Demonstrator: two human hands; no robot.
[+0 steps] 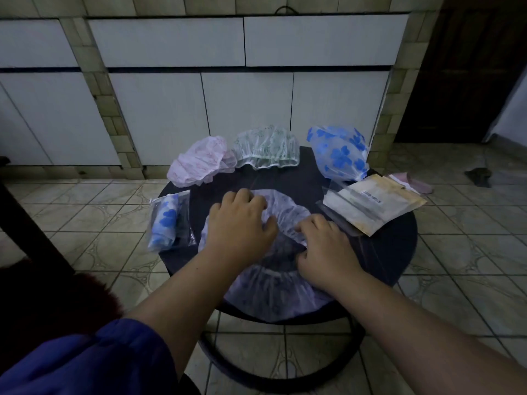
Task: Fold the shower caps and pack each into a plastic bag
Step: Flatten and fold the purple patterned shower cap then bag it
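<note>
While both hands (239, 220) press lilac cap (273, 295) | bags (370, 206) right | caps (265, 151) behind

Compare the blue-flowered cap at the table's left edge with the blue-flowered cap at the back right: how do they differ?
The left cap is rolled into a narrow bundle inside a clear bag; the right cap is puffed up, unfolded and unbagged. The left cap lies flat near the left hand; the right cap stands tall beside the stack of bags. Both are translucent with blue flowers.
</note>
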